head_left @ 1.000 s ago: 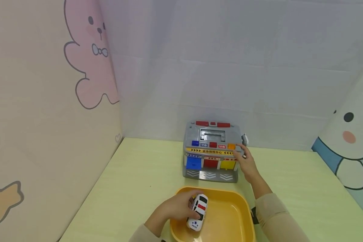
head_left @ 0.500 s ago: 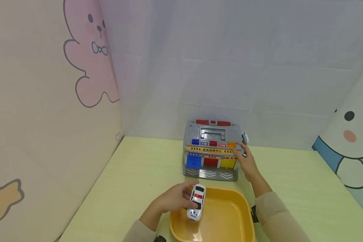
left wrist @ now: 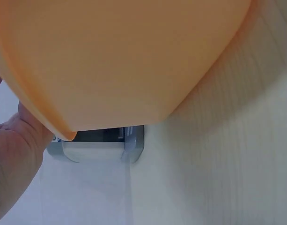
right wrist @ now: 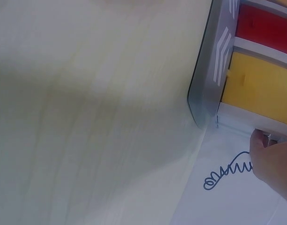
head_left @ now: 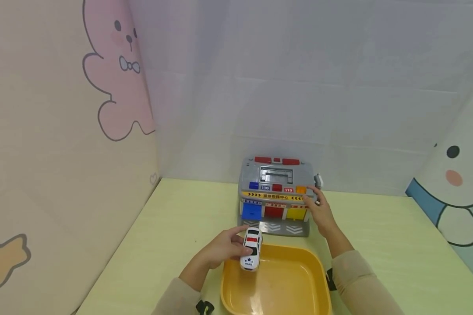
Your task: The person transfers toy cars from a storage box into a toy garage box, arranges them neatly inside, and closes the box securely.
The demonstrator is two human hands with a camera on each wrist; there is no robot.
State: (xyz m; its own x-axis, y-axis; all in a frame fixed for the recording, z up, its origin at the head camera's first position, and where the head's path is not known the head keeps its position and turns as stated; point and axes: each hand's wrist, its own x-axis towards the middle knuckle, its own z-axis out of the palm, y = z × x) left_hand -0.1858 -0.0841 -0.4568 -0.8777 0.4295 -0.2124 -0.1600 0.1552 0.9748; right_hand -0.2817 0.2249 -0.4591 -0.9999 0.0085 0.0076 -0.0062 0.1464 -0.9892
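Observation:
My left hand (head_left: 220,249) grips a white toy police car (head_left: 252,239) by its left side, above the far left rim of the yellow tray (head_left: 284,282). In the left wrist view the tray's underside (left wrist: 124,56) hides the car, and only part of the hand (left wrist: 17,154) shows. My right hand (head_left: 322,215) holds the right front corner of a grey toy garage (head_left: 307,173), a finger beside its orange button (head_left: 301,190). The blue door (head_left: 252,211) juts out, unlike the red door (head_left: 273,211) and yellow door (head_left: 295,213).
The garage stands on a pale green table (head_left: 197,227) close to the back curtain (head_left: 236,109). The tray lies just in front of it. A cartoon-printed wall (head_left: 63,175) borders the left side, and another print (head_left: 457,192) is at the right.
My left hand has raised the police car out of the tray and carried it forward and slightly left, toward the garage. The right hand has stayed at the garage's corner.

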